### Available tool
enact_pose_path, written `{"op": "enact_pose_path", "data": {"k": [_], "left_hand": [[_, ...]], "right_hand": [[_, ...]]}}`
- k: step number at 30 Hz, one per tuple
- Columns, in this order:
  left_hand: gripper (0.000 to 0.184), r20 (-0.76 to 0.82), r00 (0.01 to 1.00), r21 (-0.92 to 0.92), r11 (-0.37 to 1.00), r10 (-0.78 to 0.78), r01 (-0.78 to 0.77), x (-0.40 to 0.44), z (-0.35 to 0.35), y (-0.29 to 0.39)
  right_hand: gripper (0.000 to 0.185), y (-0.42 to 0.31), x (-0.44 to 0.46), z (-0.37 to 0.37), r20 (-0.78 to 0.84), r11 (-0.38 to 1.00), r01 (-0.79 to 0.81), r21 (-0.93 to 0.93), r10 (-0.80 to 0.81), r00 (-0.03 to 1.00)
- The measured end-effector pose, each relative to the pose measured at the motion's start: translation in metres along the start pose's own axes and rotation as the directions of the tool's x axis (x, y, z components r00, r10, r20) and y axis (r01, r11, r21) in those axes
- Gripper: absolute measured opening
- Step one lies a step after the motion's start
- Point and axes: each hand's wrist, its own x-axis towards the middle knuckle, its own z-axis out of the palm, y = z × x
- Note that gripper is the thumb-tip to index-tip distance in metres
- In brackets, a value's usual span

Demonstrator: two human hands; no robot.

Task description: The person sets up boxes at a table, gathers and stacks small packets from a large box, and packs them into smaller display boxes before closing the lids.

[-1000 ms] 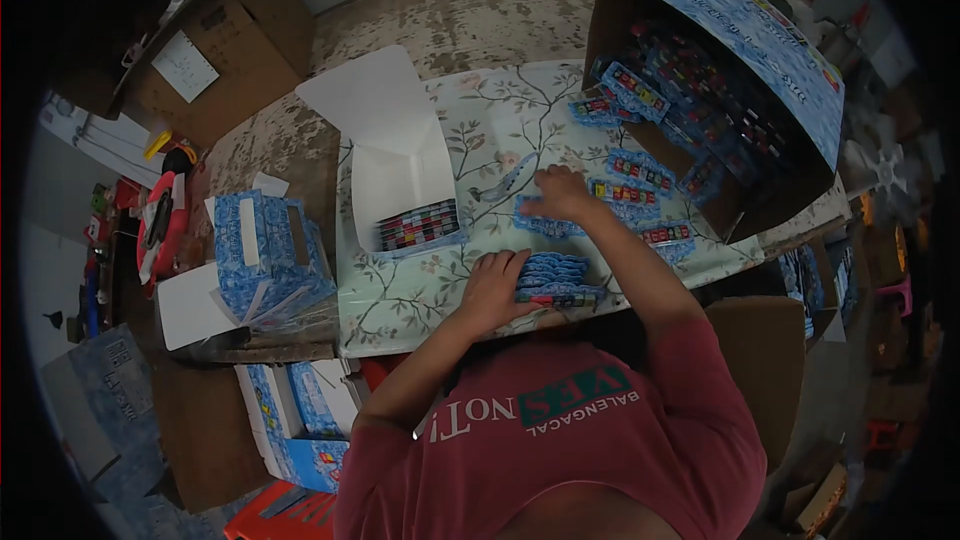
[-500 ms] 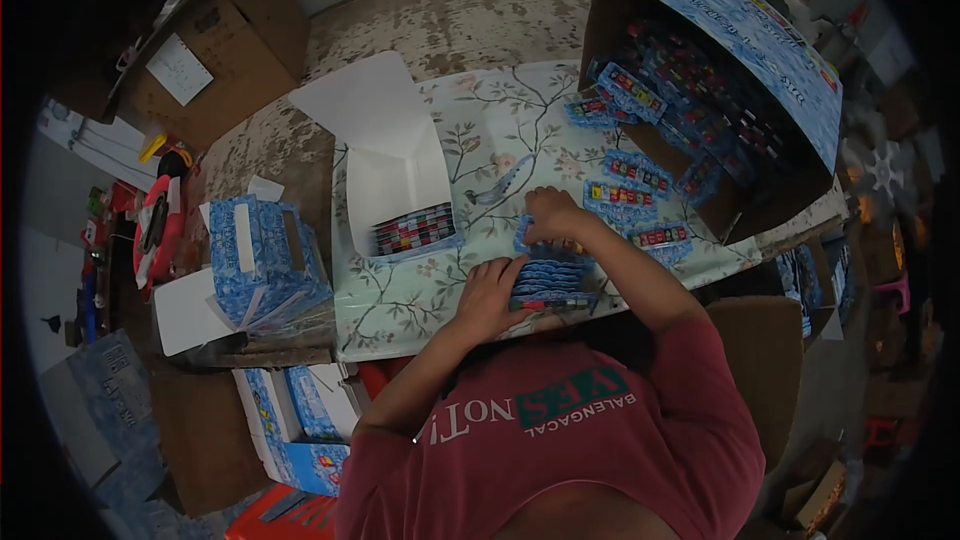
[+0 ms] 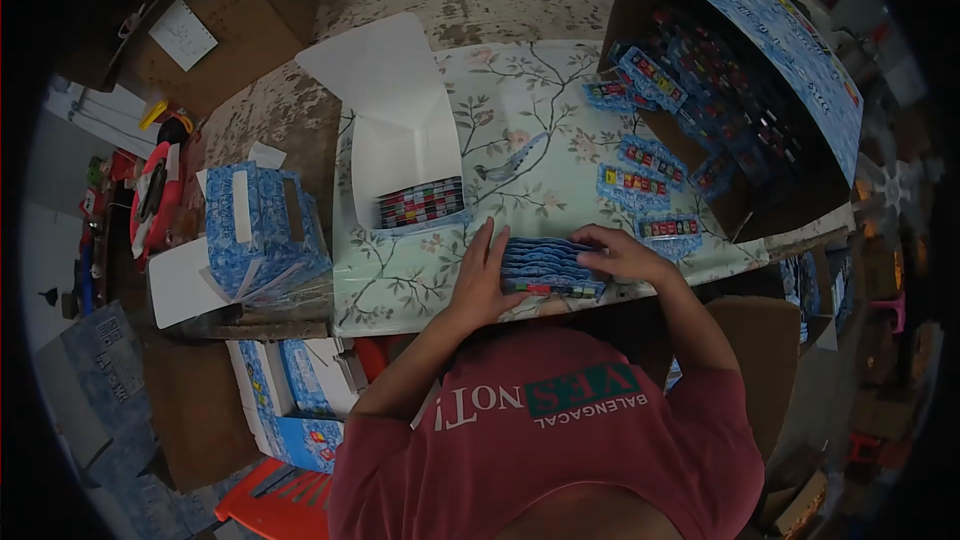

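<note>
A stack of blue blister packs (image 3: 550, 262) stands on edge in a row at the table's near edge, colourful small pieces showing on the nearest pack. My left hand (image 3: 482, 280) grips the stack's left end, thumb along the front and fingers behind. Around the right end curl the fingers of my right hand (image 3: 625, 256). Just beyond, to the left, an open white box (image 3: 408, 155) has its lid raised, with a row of packs (image 3: 420, 202) inside its near part. Several loose packs (image 3: 640, 185) lie on the tablecloth to the right.
A large blue-printed carton (image 3: 770, 30) lies on its side at the right, packs spilling from its mouth. At the left sit a blue box (image 3: 262, 230) and a red basket (image 3: 155, 200). A flowered cloth (image 3: 400, 290) covers the table. An orange-red stool (image 3: 275, 505) is below.
My right hand has come back toward me from behind the stack to its right end, and the pack it was touching now appears to be in the stack. The view has shifted slightly.
</note>
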Motion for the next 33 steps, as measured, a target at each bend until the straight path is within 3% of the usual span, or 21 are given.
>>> {"op": "enact_pose_path", "data": {"k": [1, 2, 3, 4, 8, 11, 12, 14, 15, 16, 18, 19, 20, 21, 25, 27, 28, 29, 30, 31, 33], "left_hand": [[0.103, 0.02, 0.999, -0.154, 0.987, -0.043, 0.046, 0.0, 0.004, -0.001], [0.107, 0.045, 0.996, -0.302, 0.949, -0.083, 0.093, 0.001, 0.007, -0.002], [0.107, 0.048, 0.995, -0.302, 0.948, -0.084, 0.095, 0.004, 0.011, 0.0], [0.11, 0.02, 0.998, -0.305, 0.95, -0.065, 0.068, 0.008, 0.015, 0.002], [0.108, -0.076, 0.995, -0.314, 0.949, -0.062, 0.035, 0.021, 0.016, 0.009], [0.094, -0.165, 0.986, -0.22, 0.973, 0.038, -0.074, 0.02, -0.007, 0.005], [0.094, -0.182, 0.983, -0.206, 0.977, 0.019, -0.057, 0.018, -0.018, -0.003], [0.075, -0.429, 0.89, -0.014, 0.985, 0.151, -0.174, 0.011, -0.045, -0.023], [0.058, -0.598, 0.797, 0.047, 0.996, 0.087, -0.074, 0.01, -0.06, -0.028], [0.058, -0.609, 0.789, 0.055, 0.997, 0.082, -0.061, 0.012, -0.07, -0.039], [0.047, -0.828, 0.519, -0.088, 0.963, -0.212, 0.253, 0.018, -0.087, -0.06], [0.047, -0.831, 0.515, -0.086, 0.963, -0.21, 0.254, 0.016, -0.087, -0.077], [0.042, -0.711, 0.543, -0.398, 0.892, -0.447, 0.213, 0.013, -0.081, -0.1], [0.038, -0.519, 0.581, -0.669, 0.721, -0.627, 0.182, 0.012, -0.076, -0.115], [0.036, -0.508, 0.573, -0.71, 0.689, -0.643, 0.144, 0.013, -0.071, -0.123], [0.037, -0.448, 0.541, -0.79, 0.599, -0.711, 0.132, 0.011, -0.072, -0.121], [0.037, -0.459, 0.531, -0.788, 0.602, -0.713, 0.127, 0.011, -0.071, -0.122], [0.037, -0.482, 0.519, -0.762, 0.63, -0.705, 0.148, 0.011, -0.069, -0.122], [0.037, -0.504, 0.508, -0.736, 0.655, -0.699, 0.172, 0.011, -0.067, -0.123], [0.037, -0.507, 0.501, -0.736, 0.654, -0.702, 0.172, 0.01, -0.065, -0.125], [0.039, -0.451, 0.515, -0.784, 0.599, -0.729, 0.161, 0.01, -0.063, -0.123]], "right_hand": [[0.047, -0.01, -0.007, 0.005, 0.001, 1.0, -0.005, 0.004, 0.005, 1.0], [0.059, -0.019, -0.011, 0.013, -0.002, 0.93, 0.071, -0.362, -0.077, 0.997], [0.072, -0.025, -0.012, 0.021, 0.026, 0.725, 0.133, -0.676, -0.156, 0.987], [0.088, -0.019, -0.008, 0.03, 0.001, 0.678, 0.054, -0.733, -0.077, 0.997], [0.08, -0.02, 0.007, 0.031, -0.066, 0.695, -0.064, -0.717, 0.024, 0.998], [0.076, -0.022, 0.017, 0.023, -0.07, 0.742, 0.02, -0.67, -0.091, 0.993], [0.079, -0.026, 0.022, 0.018, -0.127, 0.782, -0.089, -0.616, 0.013, 0.992], [0.08, -0.031, 0.032, 0.008, -0.237, 0.846, -0.259, -0.467, 0.163, 0.958], [0.08, -0.027, 0.039, 0.001, -0.218, 0.845, -0.241, -0.478, 0.152, 0.964], [0.078, -0.022, 0.048, -0.005, -0.275, 0.958, -0.171, -0.231, 0.105, 0.956], [0.075, -0.032, 0.073, -0.008, -0.388, 0.987, 0.014, 0.161, 0.05, 0.92], [0.075, -0.045, 0.092, -0.005, -0.415, 0.983, 0.103, 0.154, -0.031, 0.909], [0.074, -0.067, 0.11, 0.001, -0.444, 0.97, 0.192, 0.147, -0.108, 0.889], [0.073, -0.093, 0.128, 0.012, -0.457, 0.972, 0.236, 0.017, -0.203, 0.866], [0.071, -0.143, 0.201, 0.054, -0.442, 0.934, 0.161, -0.32, -0.297, 0.846], [0.078, -0.118, 0.243, 0.069, -0.24, 0.638, 0.23, -0.735, -0.562, 0.791], [0.078, -0.115, 0.251, 0.073, -0.228, 0.631, 0.243, -0.737, -0.57, 0.789], [0.08, -0.115, 0.255, 0.077, -0.056, 0.526, 0.135, -0.84, -0.332, 0.942], [0.082, -0.115, 0.259, 0.079, 0.068, 0.372, 0.074, -0.925, -0.03, 0.997], [0.082, -0.117, 0.265, 0.076, 0.076, 0.369, 0.082, -0.926, -0.031, 0.997], [0.087, -0.136, 0.274, 0.067, 0.199, 0.41, 0.094, -0.907, 0.222, 0.955]]}}
